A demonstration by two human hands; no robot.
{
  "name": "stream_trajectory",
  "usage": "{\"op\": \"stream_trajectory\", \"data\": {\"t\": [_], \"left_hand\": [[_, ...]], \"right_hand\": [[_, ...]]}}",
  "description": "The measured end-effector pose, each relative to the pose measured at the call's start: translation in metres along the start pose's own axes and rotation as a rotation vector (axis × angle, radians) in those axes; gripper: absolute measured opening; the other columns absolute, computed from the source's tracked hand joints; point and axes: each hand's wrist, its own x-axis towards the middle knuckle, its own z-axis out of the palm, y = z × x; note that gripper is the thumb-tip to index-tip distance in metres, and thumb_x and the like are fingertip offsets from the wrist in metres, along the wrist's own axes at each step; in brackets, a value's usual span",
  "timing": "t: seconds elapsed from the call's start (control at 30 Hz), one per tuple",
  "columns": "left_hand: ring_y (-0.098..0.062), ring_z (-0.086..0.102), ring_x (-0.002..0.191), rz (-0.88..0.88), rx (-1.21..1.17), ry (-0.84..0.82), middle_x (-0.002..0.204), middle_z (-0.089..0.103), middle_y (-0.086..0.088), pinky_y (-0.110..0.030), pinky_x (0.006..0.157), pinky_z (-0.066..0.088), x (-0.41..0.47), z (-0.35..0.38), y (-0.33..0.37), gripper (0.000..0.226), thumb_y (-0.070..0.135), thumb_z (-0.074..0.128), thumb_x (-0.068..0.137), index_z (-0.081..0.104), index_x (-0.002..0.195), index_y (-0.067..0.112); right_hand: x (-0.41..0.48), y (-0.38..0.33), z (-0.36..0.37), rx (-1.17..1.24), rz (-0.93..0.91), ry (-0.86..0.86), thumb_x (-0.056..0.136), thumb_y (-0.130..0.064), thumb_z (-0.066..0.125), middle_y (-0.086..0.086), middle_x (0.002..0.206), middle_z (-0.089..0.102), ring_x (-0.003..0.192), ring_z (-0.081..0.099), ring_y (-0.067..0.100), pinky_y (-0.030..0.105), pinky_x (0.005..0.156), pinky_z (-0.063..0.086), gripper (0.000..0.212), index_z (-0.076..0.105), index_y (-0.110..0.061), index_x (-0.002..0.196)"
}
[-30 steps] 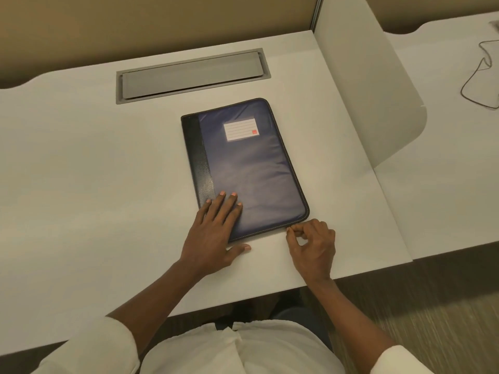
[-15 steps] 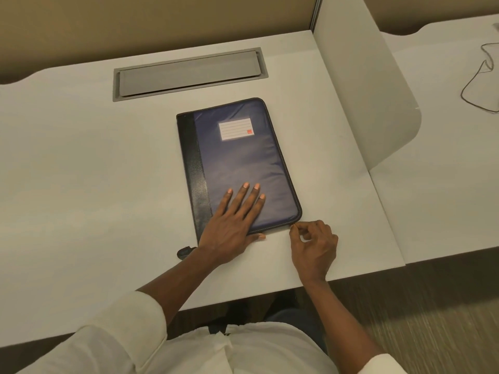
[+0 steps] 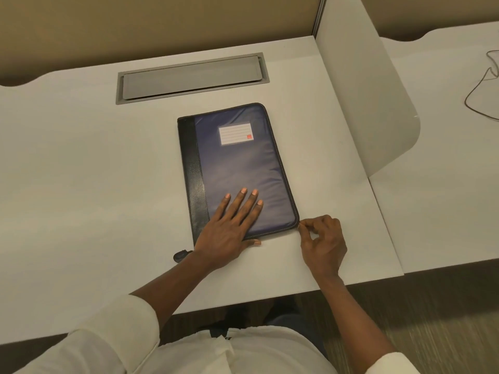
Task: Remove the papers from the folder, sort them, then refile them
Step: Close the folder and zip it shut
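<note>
The blue folder (image 3: 243, 163) is seen closed and flat near the middle of the desk (image 3: 81, 190), its label (image 3: 235, 134) towards the far end. It is pressed down by the left hand (image 3: 226, 233), whose fingers are laid straight and slightly spread on the cover. Its near right corner is pinched between thumb and forefinger of the right hand (image 3: 324, 241); a zip pull is presumably held, though it is too small to be made out. If tugged askew, the zip could be jammed, or the folder dragged round under the flat hand
</note>
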Motion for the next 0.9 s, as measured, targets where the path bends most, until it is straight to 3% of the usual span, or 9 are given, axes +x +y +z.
{"op": "stream_trajectory", "data": {"t": [0.17,0.33,0.53,0.7,0.9], "left_hand": [[-0.03,-0.015,0.162,-0.002,0.0,0.008,0.176,-0.014,-0.008,-0.056,0.131,0.009,0.0,-0.003,0.001,0.092,0.075,0.024,0.104,-0.009,0.168,0.018],[-0.031,-0.014,0.162,-0.003,-0.003,0.014,0.176,-0.014,-0.008,-0.056,0.131,0.01,0.0,-0.003,0.001,0.093,0.074,0.03,0.104,-0.007,0.169,0.018],[-0.031,-0.013,0.162,0.0,-0.001,0.009,0.176,-0.013,-0.008,-0.056,0.131,0.011,0.0,-0.004,0.001,0.092,0.074,0.028,0.104,-0.006,0.169,0.018],[-0.03,-0.015,0.162,0.0,-0.008,-0.003,0.176,-0.015,-0.008,-0.056,0.131,0.009,0.0,-0.004,0.001,0.091,0.074,0.026,0.105,-0.008,0.169,0.018],[-0.03,-0.015,0.162,-0.002,-0.008,0.002,0.176,-0.014,-0.008,-0.056,0.131,0.009,-0.001,-0.004,0.001,0.092,0.073,0.03,0.105,-0.007,0.169,0.018]], "right_hand": [[0.009,0.004,-0.007,0.033,-0.043,-0.06,0.085,-0.013,0.086,-0.005,0.089,0.066,0.081,0.059,0.015,0.026,0.061,0.051,0.013,0.073,-0.016,0.088],[0.007,0.006,-0.007,0.011,-0.095,-0.081,0.086,-0.013,0.085,-0.003,0.09,0.067,0.083,0.057,0.013,0.014,0.062,0.041,0.012,0.073,-0.016,0.089],[0.03,0.01,-0.005,-0.026,-0.153,-0.082,0.086,-0.014,0.084,-0.001,0.09,0.067,0.084,0.058,0.015,0.023,0.058,0.047,0.012,0.073,-0.015,0.089],[0.032,0.017,-0.003,-0.015,-0.18,-0.109,0.086,-0.013,0.084,0.001,0.091,0.067,0.085,0.057,0.014,0.012,0.064,0.039,0.012,0.073,-0.014,0.09],[0.036,0.022,-0.003,-0.009,-0.189,-0.134,0.087,-0.016,0.084,0.001,0.092,0.068,0.085,0.057,0.013,0.011,0.065,0.04,0.011,0.075,-0.013,0.093]]}}
